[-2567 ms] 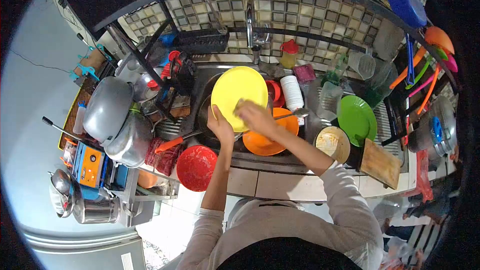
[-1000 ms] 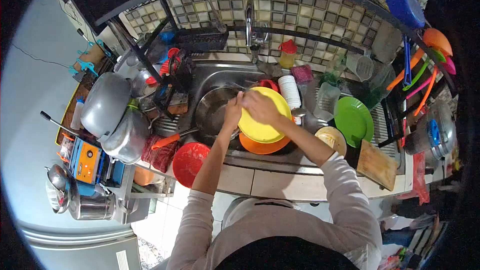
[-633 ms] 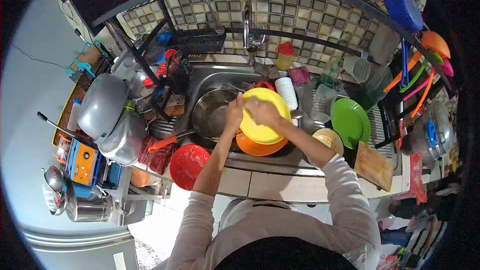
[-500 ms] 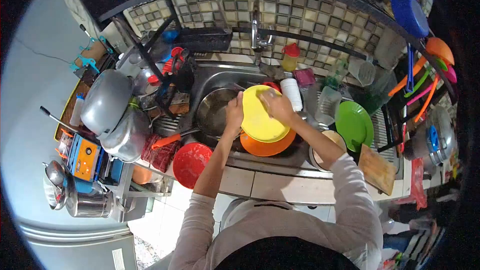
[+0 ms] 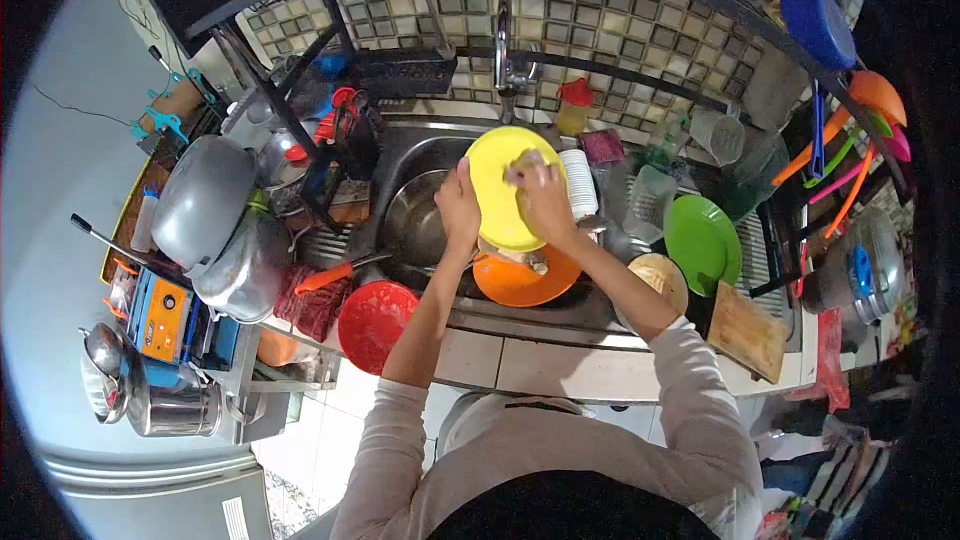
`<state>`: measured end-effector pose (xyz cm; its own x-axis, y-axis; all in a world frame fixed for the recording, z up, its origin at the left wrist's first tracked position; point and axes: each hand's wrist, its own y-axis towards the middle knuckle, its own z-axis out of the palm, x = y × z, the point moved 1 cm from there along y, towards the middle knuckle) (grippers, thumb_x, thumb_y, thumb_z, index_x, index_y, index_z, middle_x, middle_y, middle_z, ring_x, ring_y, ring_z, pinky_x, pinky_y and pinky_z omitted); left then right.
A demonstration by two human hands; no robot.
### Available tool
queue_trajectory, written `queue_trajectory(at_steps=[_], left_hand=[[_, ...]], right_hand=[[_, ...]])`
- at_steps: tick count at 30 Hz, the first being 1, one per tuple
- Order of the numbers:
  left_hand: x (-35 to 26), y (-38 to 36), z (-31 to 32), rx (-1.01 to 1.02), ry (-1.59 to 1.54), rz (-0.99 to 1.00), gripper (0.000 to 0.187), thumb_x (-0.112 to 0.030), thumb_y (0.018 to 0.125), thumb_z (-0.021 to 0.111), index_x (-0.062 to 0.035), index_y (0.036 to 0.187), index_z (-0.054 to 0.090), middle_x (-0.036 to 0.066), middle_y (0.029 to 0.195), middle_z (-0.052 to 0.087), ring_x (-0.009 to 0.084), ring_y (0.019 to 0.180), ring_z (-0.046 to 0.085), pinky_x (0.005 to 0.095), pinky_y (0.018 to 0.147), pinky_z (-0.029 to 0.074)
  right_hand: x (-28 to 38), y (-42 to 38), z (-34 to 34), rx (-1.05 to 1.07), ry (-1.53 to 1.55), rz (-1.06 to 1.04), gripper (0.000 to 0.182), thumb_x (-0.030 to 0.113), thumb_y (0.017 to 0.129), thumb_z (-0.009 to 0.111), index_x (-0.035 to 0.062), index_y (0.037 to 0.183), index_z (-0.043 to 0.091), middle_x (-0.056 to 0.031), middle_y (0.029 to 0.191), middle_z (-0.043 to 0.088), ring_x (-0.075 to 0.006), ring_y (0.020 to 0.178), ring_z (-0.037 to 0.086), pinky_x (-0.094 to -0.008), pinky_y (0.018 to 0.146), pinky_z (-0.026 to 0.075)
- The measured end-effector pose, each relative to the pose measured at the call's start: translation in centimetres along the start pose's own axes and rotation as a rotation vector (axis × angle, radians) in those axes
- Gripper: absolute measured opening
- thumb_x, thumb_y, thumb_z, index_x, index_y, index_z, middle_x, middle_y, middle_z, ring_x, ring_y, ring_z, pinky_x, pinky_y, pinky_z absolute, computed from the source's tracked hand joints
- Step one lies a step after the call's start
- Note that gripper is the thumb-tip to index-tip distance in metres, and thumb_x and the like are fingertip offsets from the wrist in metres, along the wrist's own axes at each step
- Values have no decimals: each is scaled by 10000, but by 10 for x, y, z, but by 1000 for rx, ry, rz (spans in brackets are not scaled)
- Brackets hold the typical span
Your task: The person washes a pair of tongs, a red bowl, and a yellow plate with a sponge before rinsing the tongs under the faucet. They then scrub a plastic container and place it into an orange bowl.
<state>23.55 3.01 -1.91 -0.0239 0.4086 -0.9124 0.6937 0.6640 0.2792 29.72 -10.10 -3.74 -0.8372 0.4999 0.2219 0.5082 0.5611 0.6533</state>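
My left hand (image 5: 458,208) grips the left edge of a yellow plate (image 5: 492,165), which is held tilted up above the sink. My right hand (image 5: 546,198) is on the plate's face, its fingers closed around a small greyish-brown scrubber (image 5: 519,168), partly hidden by the fingers. Below the yellow plate lies an orange plate (image 5: 510,288) with some utensil ends on it. To the left, a dark frying pan (image 5: 412,225) rests in the sink (image 5: 395,180), its orange handle (image 5: 323,278) sticking out over the edge.
A red bowl (image 5: 372,330) sits at the front left. At the right stand a green plate (image 5: 702,245), a wooden board (image 5: 748,332) and a cream-coloured bowl (image 5: 662,280). Behind are the faucet (image 5: 505,50), a stack of white cups (image 5: 578,183) and a red-capped bottle (image 5: 573,108).
The yellow plate has been raised and shifted slightly left, showing more of the orange plate and the utensils on it. My right hand has moved up and left across its face.
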Motion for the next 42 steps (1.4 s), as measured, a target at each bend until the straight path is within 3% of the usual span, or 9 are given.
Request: queue_trajectory(at_steps=[3, 6, 10, 24, 27, 32, 38, 40, 42], left_hand=[[-31, -12, 7, -17, -15, 177, 350, -275, 908, 386, 30, 914, 556, 289, 712, 528, 413, 747, 551, 433, 592, 426], [-34, -13, 17, -7, 47, 216, 383, -285, 915, 353, 33, 873, 561, 286, 706, 536, 426, 692, 552, 454, 561, 420], [-19, -2, 9, 59, -117, 56, 487, -355, 922, 326, 53, 771, 546, 237, 633, 528, 340, 569, 524, 414, 562, 394], [-15, -9, 0, -172, -18, 260, 374, -286, 913, 371, 37, 849, 549, 263, 678, 536, 410, 639, 552, 421, 499, 408], [-16, -22, 6, -118, 10, 362, 340, -253, 914, 366, 34, 862, 541, 264, 669, 532, 422, 632, 544, 424, 488, 401], [-21, -24, -10, -65, -10, 235, 341, -247, 917, 361, 43, 888, 537, 257, 671, 543, 397, 633, 569, 414, 501, 408], [-4, -15, -19, -229, -166, 211, 329, -224, 927, 356, 46, 832, 520, 156, 657, 555, 220, 565, 544, 331, 529, 419], [5, -13, -21, -197, -133, 170, 313, -215, 930, 351, 42, 865, 519, 123, 692, 552, 183, 620, 527, 314, 580, 423], [5, -15, -21, -216, -161, 169, 289, -204, 927, 362, 48, 919, 503, 137, 780, 530, 182, 729, 520, 325, 662, 414]], right_hand=[[-2, 33, -5, -408, 132, 153, 200, 91, 773, 454, 36, 945, 539, -160, 992, 496, -344, 887, 445, -439, 804, 340], [16, 37, -2, -421, 322, 92, 185, 87, 767, 450, 37, 917, 545, -162, 979, 508, -338, 905, 447, -439, 805, 340], [36, 2, 10, -282, 390, -123, 345, 129, 752, 476, 53, 1087, 509, -143, 1062, 494, -345, 1011, 422, -444, 857, 323], [22, 3, 25, -51, -30, 131, 449, 187, 800, 477, 50, 1221, 396, -172, 1339, 281, -384, 1258, 213, -560, 959, 211], [37, 6, 5, -26, 116, -94, 519, 179, 767, 479, 19, 1249, 371, -164, 1337, 302, -367, 1265, 213, -544, 968, 216], [16, 22, -2, -206, 165, 118, 557, 141, 791, 452, 38, 1313, 287, -198, 1369, 232, -391, 1269, 187, -486, 1023, 169], [24, -12, 6, -73, 386, 63, 440, 141, 871, 375, -35, 1271, 327, -217, 1299, 345, -343, 1261, 252, -389, 1032, 201], [25, -25, 15, -178, 1151, 582, 390, 188, 907, 342, -21, 1234, 383, -174, 1266, 408, -314, 1191, 371, -377, 982, 290], [22, -37, 7, -224, 1097, 763, 388, 252, 890, 395, 14, 1194, 427, -116, 1189, 485, -260, 1086, 472, -360, 899, 377]])
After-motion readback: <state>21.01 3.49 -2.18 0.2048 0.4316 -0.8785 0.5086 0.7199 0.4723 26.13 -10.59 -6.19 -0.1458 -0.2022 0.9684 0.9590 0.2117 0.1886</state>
